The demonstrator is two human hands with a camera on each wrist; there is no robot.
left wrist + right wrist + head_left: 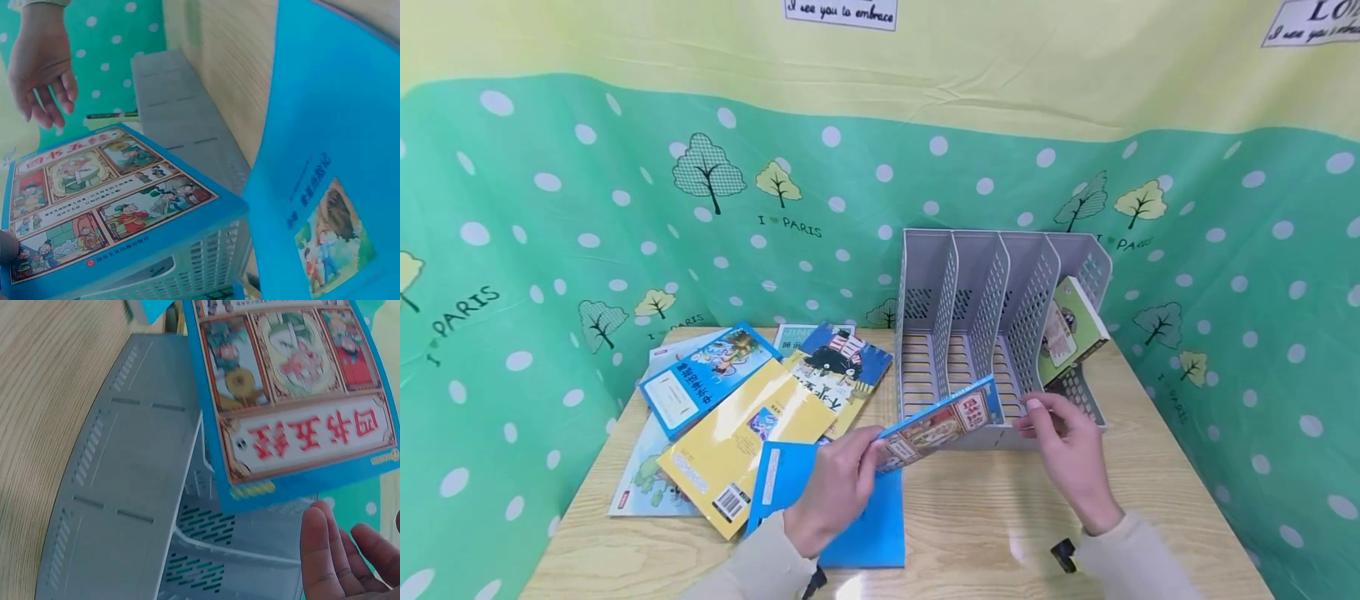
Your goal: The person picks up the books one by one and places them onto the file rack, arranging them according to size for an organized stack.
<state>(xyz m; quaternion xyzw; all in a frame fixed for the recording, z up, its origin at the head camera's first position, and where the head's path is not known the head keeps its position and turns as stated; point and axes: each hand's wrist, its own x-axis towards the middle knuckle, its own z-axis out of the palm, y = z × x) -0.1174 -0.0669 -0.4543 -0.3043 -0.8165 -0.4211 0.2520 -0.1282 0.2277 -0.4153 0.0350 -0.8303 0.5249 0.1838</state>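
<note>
My left hand (837, 493) grips one end of a blue-edged picture book (934, 429), held tilted in front of the file rack. Panels of illustrated figures and red title characters cover that book's face (303, 434). To its right, my right hand (1073, 458) has its fingers extended by the front edge of the rack's right side, and nothing is held in it. The grey rack (927, 271) has several upright slots with perforated dividers. A green book (1067, 329) leans in its rightmost slot. Only the left thumb (7, 247) shows in the left wrist view.
Loose books lie overlapping left of the rack: a yellow one with a barcode (730, 454), a blue one (688, 392), and a dark-blue illustrated one (842, 358). Another blue book (868, 533) lies under my left forearm. A patterned green curtain (812, 183) hangs behind the wooden table (1150, 500).
</note>
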